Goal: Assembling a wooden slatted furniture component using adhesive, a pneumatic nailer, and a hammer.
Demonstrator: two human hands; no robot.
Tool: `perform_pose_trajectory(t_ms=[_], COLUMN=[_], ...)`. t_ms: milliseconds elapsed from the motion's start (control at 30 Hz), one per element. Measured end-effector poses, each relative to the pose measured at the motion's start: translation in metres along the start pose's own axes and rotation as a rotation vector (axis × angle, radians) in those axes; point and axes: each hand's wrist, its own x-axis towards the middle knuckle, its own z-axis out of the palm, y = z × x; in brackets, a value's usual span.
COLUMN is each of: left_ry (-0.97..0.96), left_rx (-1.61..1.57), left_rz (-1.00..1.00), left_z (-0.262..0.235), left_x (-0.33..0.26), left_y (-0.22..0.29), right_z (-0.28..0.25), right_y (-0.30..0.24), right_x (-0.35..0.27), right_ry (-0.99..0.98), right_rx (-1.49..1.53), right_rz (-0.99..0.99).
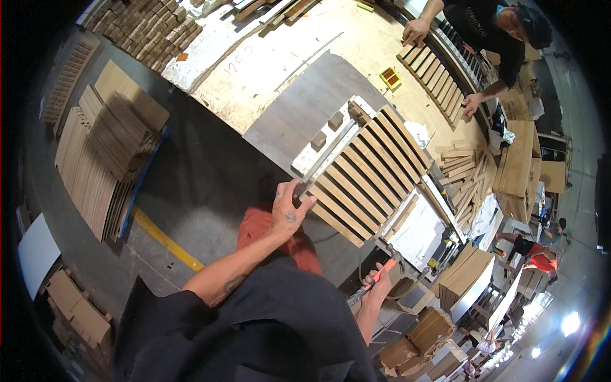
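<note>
A slatted wooden panel [366, 176], its parallel slats set apart by gaps, rests on a white work fixture [417, 237] at the near side of the table. My left hand [289, 209] grips the panel's near left corner, thumb on top and fingers curled round the edge. To the right of the panel and lower, my right hand [377, 285] is closed round an orange and dark tool [384, 270]; its exact kind does not show. The tool is apart from the panel. Two small wooden blocks [319, 139] sit on the fixture's left part.
Across the table, a co-worker's hands hold another slatted panel [434, 81]. A yellow and orange box-shaped object [390, 78] lies between. Loose wooden strips [468, 178] are heaped right. Stacked boards [95, 159] stand on the floor at left; cardboard boxes [429, 331] stand lower right.
</note>
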Motion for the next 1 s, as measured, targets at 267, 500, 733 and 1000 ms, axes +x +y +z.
perform_pose_trajectory(t_ms=[267, 500, 733, 1000], left_ry=[-0.055, -0.076, -0.039, -0.024], left_rx=[-0.021, -0.065, -0.064, -0.095], left_rz=[0.131, 0.091, 0.134, 0.149], left_z=[0.017, 0.033, 0.033, 0.042], left_x=[0.012, 0.016, 0.016, 0.017], left_y=[0.012, -0.002, -0.005, -0.006], right_z=[0.012, 0.034, 0.029, 0.025], right_y=[0.006, -0.004, -0.003, 0.003], right_x=[-0.008, -0.009, 0.003, 0.005], right_ry=[-0.001, -0.115, -0.176, -0.138], right_rx=[0.002, -0.158, -0.148, -0.036], right_rz=[0.012, -0.104, -0.086, -0.05])
